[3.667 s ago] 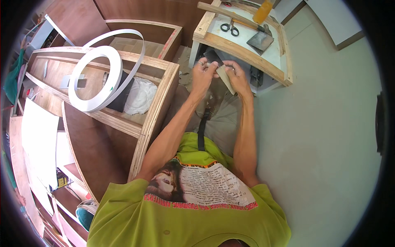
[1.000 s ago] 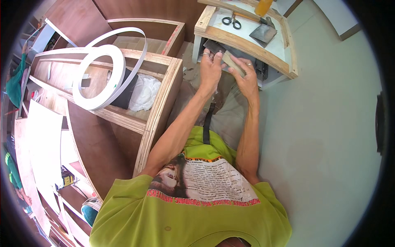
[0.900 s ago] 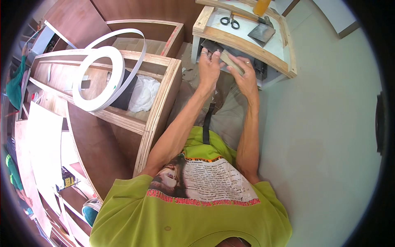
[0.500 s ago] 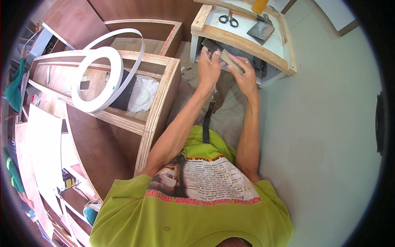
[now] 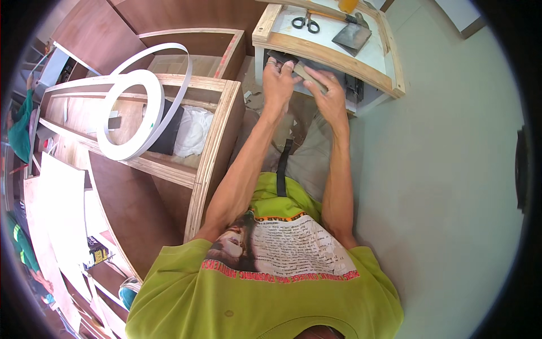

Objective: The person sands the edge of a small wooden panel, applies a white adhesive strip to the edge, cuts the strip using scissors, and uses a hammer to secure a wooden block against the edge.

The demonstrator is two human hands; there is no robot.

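In the head view, my left hand [image 5: 278, 86] grips a dark flat piece [image 5: 281, 55] at the front of a small white-topped table with wooden edges [image 5: 322, 50]. Its fingers curl round the piece, near one end of a tan strip [image 5: 310, 77]. My right hand [image 5: 330, 99] is closed on that strip, which lies diagonally between both hands. On the tabletop just beyond lie black-handled scissors [image 5: 305, 24], an orange-handled tool [image 5: 327, 14] and a dark metal plate [image 5: 351, 38]. An orange container [image 5: 348, 4] stands at the back. The far ends of both held pieces are partly hidden by fingers.
A plywood frame [image 5: 217, 135] at left carries a white edging roll [image 5: 121, 144] and crumpled white cloth [image 5: 193, 130]. White boards [image 5: 62, 203] lie beside it. People in green [image 5: 21, 130] are at the far left. Pale floor [image 5: 440, 186] lies right, a white cabinet [image 5: 457, 11] beyond.
Both hands have moved up toward the table from their lower place several seconds ago, still holding the pieces. The tan strip has tilted. The surroundings have shifted slightly in the view.
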